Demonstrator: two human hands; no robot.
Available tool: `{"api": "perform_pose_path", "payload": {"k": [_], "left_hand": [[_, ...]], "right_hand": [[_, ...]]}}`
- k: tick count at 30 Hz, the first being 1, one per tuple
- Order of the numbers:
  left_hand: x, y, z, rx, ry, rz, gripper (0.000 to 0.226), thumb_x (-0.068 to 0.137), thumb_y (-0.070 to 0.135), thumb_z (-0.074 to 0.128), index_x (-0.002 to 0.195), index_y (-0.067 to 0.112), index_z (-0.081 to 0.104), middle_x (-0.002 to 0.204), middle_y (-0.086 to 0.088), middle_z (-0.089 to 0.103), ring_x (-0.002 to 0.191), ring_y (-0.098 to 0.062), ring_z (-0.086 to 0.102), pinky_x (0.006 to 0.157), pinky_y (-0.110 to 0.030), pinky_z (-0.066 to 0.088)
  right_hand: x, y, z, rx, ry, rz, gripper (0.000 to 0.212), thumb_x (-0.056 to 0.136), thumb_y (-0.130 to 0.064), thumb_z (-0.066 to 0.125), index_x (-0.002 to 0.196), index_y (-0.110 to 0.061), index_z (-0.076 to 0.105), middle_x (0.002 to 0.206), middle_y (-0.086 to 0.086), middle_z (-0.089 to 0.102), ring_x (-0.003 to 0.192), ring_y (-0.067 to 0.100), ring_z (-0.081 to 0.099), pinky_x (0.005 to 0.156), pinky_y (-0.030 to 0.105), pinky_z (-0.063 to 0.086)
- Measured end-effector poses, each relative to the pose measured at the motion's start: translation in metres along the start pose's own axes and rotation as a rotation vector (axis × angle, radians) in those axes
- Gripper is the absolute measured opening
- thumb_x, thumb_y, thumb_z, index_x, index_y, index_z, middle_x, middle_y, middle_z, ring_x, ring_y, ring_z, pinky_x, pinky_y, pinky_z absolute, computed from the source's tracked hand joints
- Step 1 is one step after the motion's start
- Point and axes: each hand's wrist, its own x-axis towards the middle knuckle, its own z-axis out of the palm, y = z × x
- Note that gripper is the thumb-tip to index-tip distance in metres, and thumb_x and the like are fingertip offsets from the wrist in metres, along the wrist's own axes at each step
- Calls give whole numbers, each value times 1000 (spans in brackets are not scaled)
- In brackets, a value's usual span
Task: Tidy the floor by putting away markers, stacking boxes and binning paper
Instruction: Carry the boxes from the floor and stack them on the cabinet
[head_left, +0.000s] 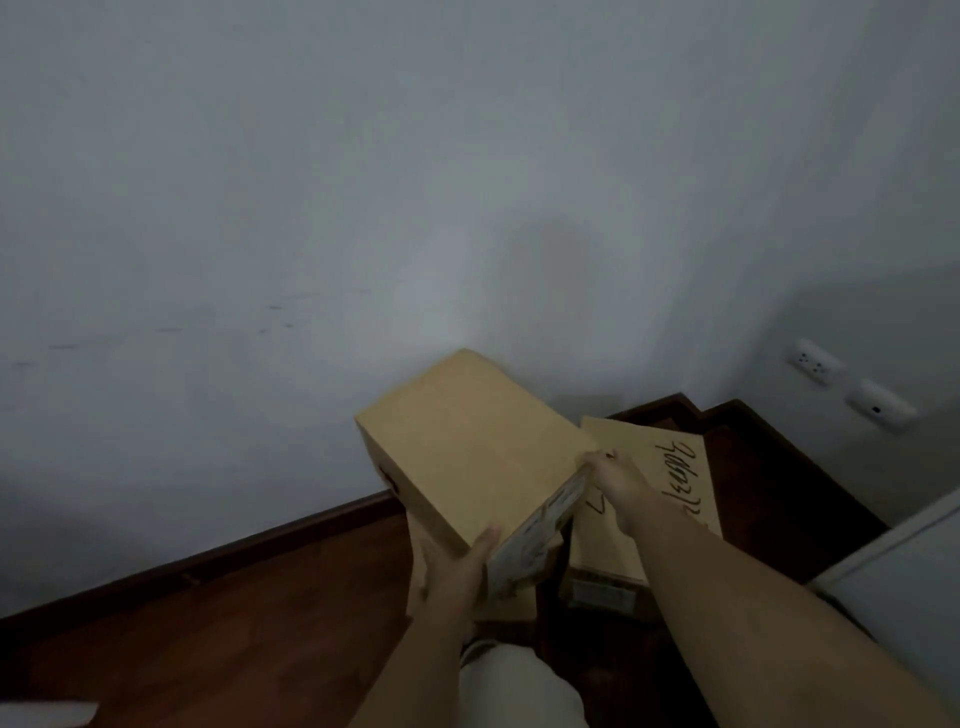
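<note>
You hold the plain cardboard box (467, 447) tilted in the air near the wall (311, 182), just beside the lettered box (670, 478) on the dark wood floor (208, 623). Your left hand (457, 571) cups its near corner; your right hand (613, 478) clamps the right edge, fingers closed on it. The smooth card offers little friction, so I judge the tilted box could slip from you, or land askew if you set it on that box. Both are flat-sided, matte and rectangular.
</note>
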Motion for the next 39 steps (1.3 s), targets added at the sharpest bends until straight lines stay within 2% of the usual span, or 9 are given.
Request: {"api": "perform_pose_path", "payload": {"k": [6, 10, 12, 17, 20, 24, 28, 34, 39], "left_hand": [[5, 23, 0, -111, 44, 304, 114, 58, 45, 87, 150, 41, 20, 146, -3, 46, 127, -31, 49, 103, -53, 45], [0, 42, -7, -307, 55, 348, 104, 68, 13, 86, 149, 37, 25, 132, -3, 55, 115, -28, 57, 99, -52, 49], [-5, 53, -13, -305, 43, 371, 95, 68, 9, 84, 145, 32, 34, 131, -7, 58, 113, -30, 59, 99, -55, 48], [-46, 85, -13, -341, -119, 331, 65, 81, 9, 74, 132, 36, 47, 117, -8, 67, 100, -35, 69, 84, -58, 55], [-88, 98, 6, -279, -191, 405, 65, 84, 12, 72, 137, 37, 45, 113, -8, 69, 90, -30, 73, 69, -46, 59], [-151, 123, 37, -267, -268, 548, 94, 81, 11, 75, 151, 43, 21, 127, -6, 61, 93, -27, 69, 64, -37, 56], [-234, 158, 81, -208, -428, 812, 93, 79, 6, 75, 151, 39, 26, 129, 2, 59, 97, -16, 65, 57, -25, 55], [-369, 182, 162, -129, -754, 1137, 93, 78, 3, 74, 152, 33, 27, 124, 19, 57, 110, -4, 61, 76, -19, 53], [-461, 164, 246, -71, -1048, 1183, 88, 81, 1, 71, 152, 29, 28, 114, 24, 58, 95, 8, 65, 71, -9, 53]], "right_hand": [[28, 2, 8, 187, 41, -22, 92, 91, -28, 63, 155, -24, -3, 157, 6, 26, 138, 32, 34, 103, 45, 34], [23, 2, 14, -10, -5, -66, 56, 86, -26, 69, 137, -11, 51, 132, 9, 58, 101, 20, 59, 75, 32, 46], [17, 3, 12, 6, 35, -145, 43, 84, -21, 72, 124, -9, 64, 117, 7, 67, 91, 17, 62, 72, 30, 48], [-32, -21, -2, 437, 17, -192, 38, 82, -11, 72, 118, -11, 61, 97, 12, 71, 76, 22, 69, 59, 31, 54], [-71, -42, -31, 523, 54, -276, 42, 79, -9, 74, 118, -10, 59, 93, 12, 71, 68, 20, 69, 57, 32, 54], [-131, -68, -79, 752, 66, -421, 38, 81, -2, 71, 116, -9, 59, 110, 17, 67, 80, 22, 68, 70, 36, 56], [-209, -87, -140, 968, 117, -658, 27, 83, 1, 66, 105, -14, 63, 97, 9, 72, 86, 24, 65, 80, 41, 54], [-340, -95, -244, 1025, 307, -1079, 32, 84, 2, 59, 106, -20, 64, 88, -5, 76, 81, 12, 70, 83, 43, 51], [-433, -77, -317, 918, 683, -1283, 34, 90, -4, 57, 114, -26, 67, 128, 1, 62, 106, 20, 63, 80, 35, 56]]}}
